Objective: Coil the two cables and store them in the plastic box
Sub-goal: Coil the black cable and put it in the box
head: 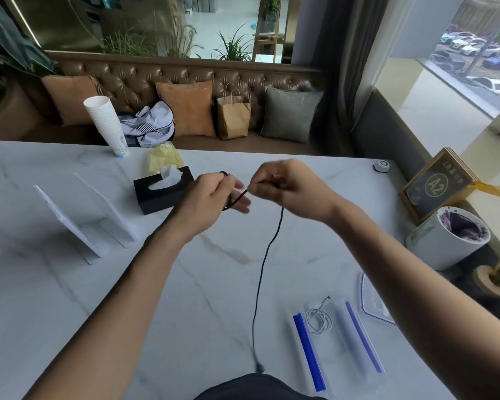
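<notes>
From the head camera, my left hand (211, 197) is raised over the middle of the marble table (70, 298), its fingers curled around the first few loops of the black cable (267, 255), which cross my palm and show again as a small arc above my knuckles. My right hand (286, 189) sits just beside it at three o'clock, thumb and forefinger pressed together on the cable where it leaves the loops. From that pinch the free length drops toward six o'clock, runs down across the tabletop and ends in a plug at the table's near edge, close to my body.

At about five o'clock from my hands lies the plastic box (341, 342), clear with blue clips along its sides, and the white cable (318, 316) is already coiled inside it. The box lid (373, 301) rests just beyond, toward four o'clock.

I judge the black cable light, thin and limp, perhaps braided, so not slippery; it should follow my fingers but spring out of its loops if my left hand relaxes. Best to grip the bundle at one crossing point and feed slack with the right.
</notes>
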`<action>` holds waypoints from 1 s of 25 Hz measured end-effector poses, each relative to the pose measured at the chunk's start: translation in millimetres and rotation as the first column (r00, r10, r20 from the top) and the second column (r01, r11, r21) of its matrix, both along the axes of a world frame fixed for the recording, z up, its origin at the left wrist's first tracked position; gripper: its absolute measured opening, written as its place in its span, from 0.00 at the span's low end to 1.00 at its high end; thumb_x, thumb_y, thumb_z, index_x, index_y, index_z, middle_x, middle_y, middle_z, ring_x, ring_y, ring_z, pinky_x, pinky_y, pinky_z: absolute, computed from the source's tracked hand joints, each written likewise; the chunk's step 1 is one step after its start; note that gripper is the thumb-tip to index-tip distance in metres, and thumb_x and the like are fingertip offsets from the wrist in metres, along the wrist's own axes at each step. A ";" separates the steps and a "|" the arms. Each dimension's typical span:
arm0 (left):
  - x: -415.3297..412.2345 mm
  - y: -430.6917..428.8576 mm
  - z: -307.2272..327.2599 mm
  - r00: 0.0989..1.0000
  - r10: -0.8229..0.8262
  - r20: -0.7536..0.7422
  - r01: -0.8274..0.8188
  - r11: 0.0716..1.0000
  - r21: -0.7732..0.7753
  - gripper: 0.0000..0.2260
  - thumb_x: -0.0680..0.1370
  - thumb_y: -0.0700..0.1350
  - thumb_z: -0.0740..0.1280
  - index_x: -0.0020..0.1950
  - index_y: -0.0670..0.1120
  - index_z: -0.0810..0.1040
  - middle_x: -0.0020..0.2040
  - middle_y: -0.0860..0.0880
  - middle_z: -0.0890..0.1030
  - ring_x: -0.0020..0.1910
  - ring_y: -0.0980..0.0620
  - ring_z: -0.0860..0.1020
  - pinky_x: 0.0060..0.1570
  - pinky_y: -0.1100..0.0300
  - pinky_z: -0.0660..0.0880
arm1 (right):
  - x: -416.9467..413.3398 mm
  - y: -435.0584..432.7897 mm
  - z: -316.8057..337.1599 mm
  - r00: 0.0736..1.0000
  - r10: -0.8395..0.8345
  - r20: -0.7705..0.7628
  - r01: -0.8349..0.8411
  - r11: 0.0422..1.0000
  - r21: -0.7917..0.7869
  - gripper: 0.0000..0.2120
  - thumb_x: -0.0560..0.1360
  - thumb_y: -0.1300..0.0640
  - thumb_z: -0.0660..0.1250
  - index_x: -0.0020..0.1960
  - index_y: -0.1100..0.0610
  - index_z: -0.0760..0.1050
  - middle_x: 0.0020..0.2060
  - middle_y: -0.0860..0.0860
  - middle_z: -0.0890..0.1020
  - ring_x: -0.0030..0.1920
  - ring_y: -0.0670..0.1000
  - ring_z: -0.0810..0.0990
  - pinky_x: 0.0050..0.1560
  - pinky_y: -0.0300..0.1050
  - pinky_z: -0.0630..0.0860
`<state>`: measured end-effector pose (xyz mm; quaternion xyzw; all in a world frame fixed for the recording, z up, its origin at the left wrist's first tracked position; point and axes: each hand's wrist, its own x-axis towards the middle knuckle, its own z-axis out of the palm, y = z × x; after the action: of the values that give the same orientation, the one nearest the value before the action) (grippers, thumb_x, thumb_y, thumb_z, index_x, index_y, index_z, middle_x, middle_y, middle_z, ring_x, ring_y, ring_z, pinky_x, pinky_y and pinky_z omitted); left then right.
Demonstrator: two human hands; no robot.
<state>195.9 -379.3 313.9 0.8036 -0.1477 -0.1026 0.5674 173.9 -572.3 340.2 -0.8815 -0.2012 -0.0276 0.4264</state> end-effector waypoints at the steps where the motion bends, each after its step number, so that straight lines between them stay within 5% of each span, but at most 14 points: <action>1: -3.2 0.0 5.4 0.994 -0.080 -0.074 0.079 0.997 -0.010 0.16 0.85 0.45 0.53 0.51 0.39 0.77 0.41 0.45 0.86 0.36 0.49 0.84 0.41 0.62 0.73 | 1.6 -0.8 5.8 1.000 0.017 0.003 -0.017 0.999 0.034 0.05 0.77 0.61 0.70 0.45 0.62 0.81 0.38 0.57 0.84 0.40 0.60 0.81 0.43 0.53 0.77; 3: -9.1 1.6 14.1 0.955 -0.230 -0.186 0.208 0.969 -0.134 0.17 0.85 0.46 0.53 0.51 0.40 0.79 0.38 0.44 0.84 0.31 0.50 0.77 0.39 0.62 0.71 | 5.1 -0.6 11.6 0.999 0.050 0.006 -0.050 0.987 0.154 0.05 0.76 0.64 0.71 0.45 0.67 0.80 0.38 0.61 0.84 0.39 0.62 0.81 0.42 0.53 0.78; 7: -21.1 2.2 19.4 0.892 -0.383 -0.242 0.260 0.870 -0.419 0.18 0.81 0.50 0.56 0.42 0.46 0.82 0.37 0.46 0.80 0.31 0.50 0.68 0.40 0.60 0.68 | 10.1 7.1 3.8 1.000 0.008 0.010 -0.011 0.887 0.462 0.05 0.74 0.66 0.73 0.41 0.67 0.78 0.34 0.56 0.79 0.29 0.43 0.74 0.31 0.37 0.70; 10: -27.7 -1.9 17.7 0.865 -0.444 -0.234 0.247 0.783 -0.571 0.13 0.82 0.45 0.56 0.47 0.41 0.77 0.29 0.51 0.76 0.22 0.60 0.67 0.43 0.60 0.70 | 11.9 15.5 -12.2 0.997 0.009 -0.075 0.037 0.804 0.594 0.08 0.77 0.63 0.70 0.40 0.63 0.74 0.29 0.49 0.76 0.26 0.44 0.67 0.26 0.39 0.63; 13: -31.2 -7.9 17.8 0.851 -0.484 -0.204 0.180 0.634 -0.752 0.14 0.80 0.43 0.57 0.45 0.43 0.81 0.28 0.52 0.75 0.20 0.61 0.67 0.39 0.65 0.75 | 10.5 27.7 -26.5 0.982 0.048 -0.185 0.090 0.734 0.673 0.15 0.80 0.57 0.66 0.41 0.68 0.72 0.28 0.57 0.72 0.27 0.50 0.65 0.29 0.39 0.60; 15: -29.6 -10.9 23.5 0.890 -0.423 -0.167 0.082 0.509 -0.857 0.16 0.79 0.43 0.56 0.43 0.43 0.84 0.30 0.51 0.79 0.26 0.59 0.77 0.42 0.66 0.77 | 5.6 33.1 -37.3 0.958 0.029 -0.286 0.168 0.750 0.640 0.16 0.84 0.57 0.60 0.39 0.64 0.71 0.27 0.55 0.70 0.26 0.49 0.62 0.29 0.38 0.58; 17: -21.8 -9.3 33.2 0.948 -0.297 -0.113 0.031 0.441 -0.897 0.16 0.79 0.41 0.56 0.47 0.43 0.84 0.40 0.50 0.86 0.42 0.55 0.85 0.49 0.64 0.79 | -3.2 34.8 -48.8 0.940 -0.014 -0.340 0.200 0.831 0.519 0.18 0.85 0.56 0.56 0.39 0.58 0.72 0.24 0.47 0.67 0.24 0.46 0.60 0.26 0.36 0.57; 20: -4.4 -4.9 35.6 0.997 -0.067 -0.036 0.009 0.566 -0.825 0.14 0.84 0.39 0.53 0.58 0.42 0.78 0.55 0.50 0.85 0.60 0.51 0.81 0.58 0.62 0.75 | -14.5 31.5 -51.0 0.960 -0.031 -0.277 0.126 0.935 0.332 0.17 0.85 0.55 0.56 0.40 0.56 0.74 0.24 0.43 0.66 0.25 0.45 0.63 0.28 0.37 0.63; 23: 8.2 -4.9 23.1 0.989 0.143 -0.028 -0.113 0.635 -0.764 0.12 0.84 0.38 0.55 0.64 0.37 0.73 0.58 0.45 0.83 0.63 0.48 0.80 0.60 0.61 0.74 | -18.7 30.4 -39.1 0.984 0.018 -0.179 0.006 0.991 0.134 0.10 0.84 0.54 0.60 0.47 0.54 0.77 0.31 0.42 0.74 0.30 0.43 0.68 0.35 0.34 0.68; 25: 13.1 -3.2 16.6 0.978 0.203 0.053 -0.130 0.786 -0.604 0.13 0.85 0.39 0.55 0.66 0.35 0.70 0.60 0.43 0.81 0.63 0.49 0.80 0.60 0.62 0.74 | -18.1 29.2 -33.3 0.991 0.016 -0.130 -0.014 1.000 0.010 0.07 0.82 0.54 0.62 0.50 0.54 0.78 0.33 0.44 0.76 0.33 0.44 0.71 0.39 0.36 0.71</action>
<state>209.0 -382.5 330.5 0.5983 -0.1332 0.0458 0.7888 155.8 -543.1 306.9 -0.8780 -0.1795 0.0322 0.4427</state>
